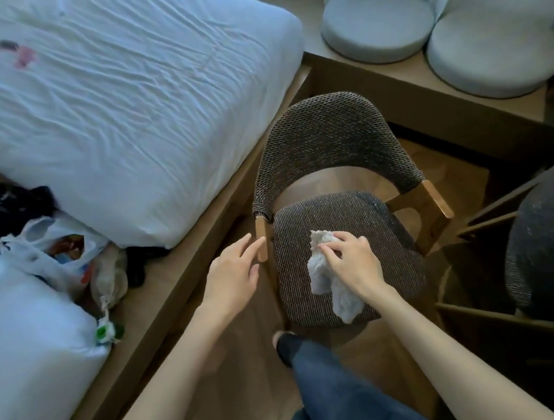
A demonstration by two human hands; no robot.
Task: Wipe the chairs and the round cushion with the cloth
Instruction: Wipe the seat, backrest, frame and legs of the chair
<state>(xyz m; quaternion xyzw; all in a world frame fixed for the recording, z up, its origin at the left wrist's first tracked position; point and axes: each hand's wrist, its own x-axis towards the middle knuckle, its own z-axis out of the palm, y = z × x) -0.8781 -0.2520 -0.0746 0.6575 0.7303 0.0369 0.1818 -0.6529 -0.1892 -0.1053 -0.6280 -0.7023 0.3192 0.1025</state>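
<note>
A dark woven chair (333, 142) with wooden arm ends stands in the middle, its seat facing me. My right hand (351, 263) grips a crumpled white cloth (323, 270) and holds it against the seat. Beside the chair's left wooden arm end is my left hand (233, 276), fingers relaxed, holding nothing. A second dark chair (544, 233) shows at the right edge. Two round pale cushions (376, 25) (495, 53) lie on a wooden ledge at the back right.
A bed with a white wrinkled sheet (120, 99) fills the left. Plastic bags (51, 257) and dark clothes lie on the bed's wooden platform (180, 281). My leg in jeans (324, 382) stands on the wood floor before the chair.
</note>
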